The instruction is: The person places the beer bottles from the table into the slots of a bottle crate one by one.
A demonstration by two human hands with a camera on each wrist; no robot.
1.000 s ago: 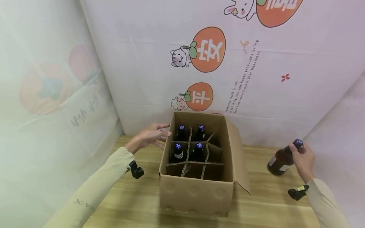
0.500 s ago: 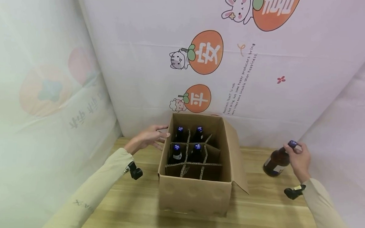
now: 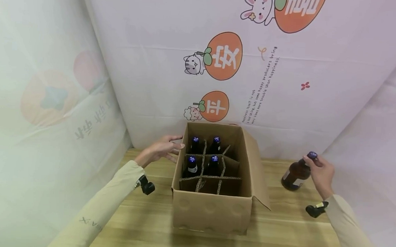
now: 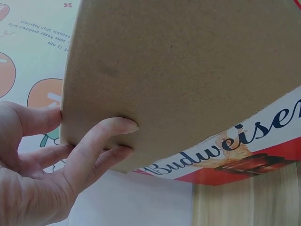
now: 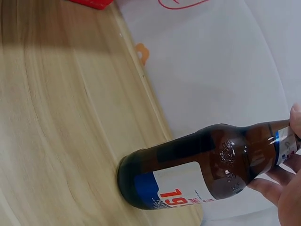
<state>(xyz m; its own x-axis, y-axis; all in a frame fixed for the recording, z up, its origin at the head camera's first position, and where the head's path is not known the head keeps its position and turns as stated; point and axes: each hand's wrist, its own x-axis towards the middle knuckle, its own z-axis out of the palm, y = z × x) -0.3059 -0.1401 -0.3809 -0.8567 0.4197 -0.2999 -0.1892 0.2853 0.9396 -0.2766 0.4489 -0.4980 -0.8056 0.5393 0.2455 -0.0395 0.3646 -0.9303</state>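
An open cardboard box (image 3: 211,213) stands mid-table, split by cardboard dividers (image 3: 212,177). Several dark bottles (image 3: 192,167) with blue caps stand in its left and middle compartments. My left hand (image 3: 161,149) rests against the box's left side near the far corner; in the left wrist view its fingers (image 4: 101,139) touch the bare cardboard, above a Budweiser print. To the right of the box, my right hand (image 3: 320,175) grips a brown beer bottle (image 3: 296,174) by its neck, just under the cap. The right wrist view shows its white and blue label (image 5: 181,183).
The box's side flap (image 3: 260,173) hangs outward on the right, between box and held bottle. White printed cloth (image 3: 283,104) rises behind the wooden table (image 3: 286,232) and along both sides. Small black cameras (image 3: 146,185) sit on both wrists.
My right hand has moved left with the beer bottle, a little closer to the box. My left hand stays against the box side.
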